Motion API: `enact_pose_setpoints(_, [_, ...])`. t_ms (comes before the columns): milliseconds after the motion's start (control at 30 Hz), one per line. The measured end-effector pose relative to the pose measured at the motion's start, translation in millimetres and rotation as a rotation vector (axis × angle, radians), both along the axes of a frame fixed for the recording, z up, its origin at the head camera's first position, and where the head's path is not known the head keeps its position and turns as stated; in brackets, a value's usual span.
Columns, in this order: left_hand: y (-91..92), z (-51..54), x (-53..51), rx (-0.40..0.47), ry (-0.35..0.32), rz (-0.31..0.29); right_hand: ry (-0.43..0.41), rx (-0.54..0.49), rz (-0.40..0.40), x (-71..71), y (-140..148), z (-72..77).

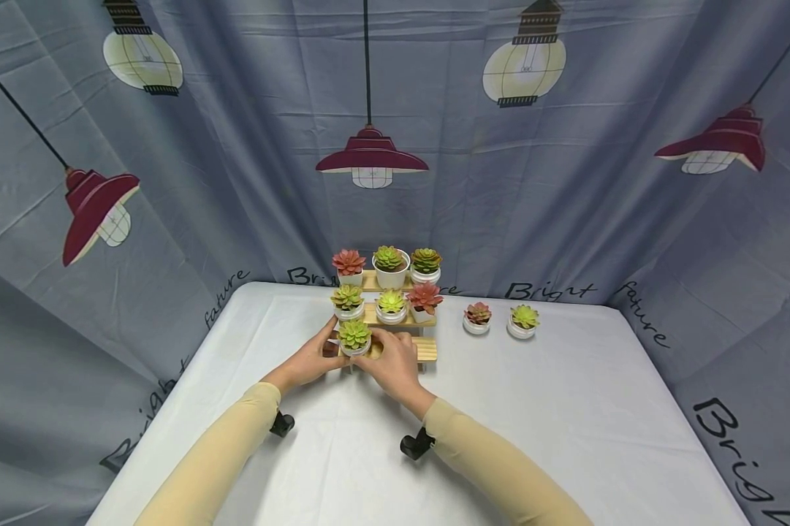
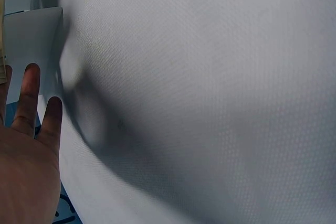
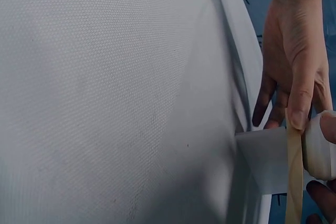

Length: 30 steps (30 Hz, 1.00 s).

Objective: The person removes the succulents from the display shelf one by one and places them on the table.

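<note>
A potted light-green succulent (image 1: 354,336) in a small white pot sits at the left end of the lowest tier of a slatted wooden plant stand (image 1: 426,349). My right hand (image 1: 395,361) pinches this pot between thumb and fingers from the right. Part of the white pot (image 3: 318,148) shows beside the stand's edge in the right wrist view. On the left, my left hand (image 1: 312,358) is at the end of the tier, its straight thumb touching the wooden edge beside the pot. Its other fingers (image 2: 29,95) extend straight in the left wrist view.
Several potted succulents fill the upper tiers, including a red one (image 1: 424,298) and a green one (image 1: 390,264). A reddish succulent (image 1: 477,318) and a green one (image 1: 522,321) stand on the white table (image 1: 533,409) to the right. A printed curtain (image 1: 434,88) hangs behind.
</note>
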<state>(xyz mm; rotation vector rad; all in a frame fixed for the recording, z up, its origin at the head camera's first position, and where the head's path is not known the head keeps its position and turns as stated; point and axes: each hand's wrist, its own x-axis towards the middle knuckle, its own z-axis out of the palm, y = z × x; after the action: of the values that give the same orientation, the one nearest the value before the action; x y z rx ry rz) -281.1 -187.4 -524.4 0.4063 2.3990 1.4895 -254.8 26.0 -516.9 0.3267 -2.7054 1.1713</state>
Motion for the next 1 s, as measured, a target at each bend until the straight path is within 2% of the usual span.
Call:
enact_pose_setpoints(433, [-1.5, -0.8, -0.3, -0.007, -0.010, 0.003, -0.006, -0.004, -0.047, -1.1, -7.3, -2.0])
enact_pose_setpoints(1000, [-0.2, 0.6, 0.8, -0.013, -0.014, 0.006, -0.019, -0.011, -0.049, -0.7, -10.6, -2.7])
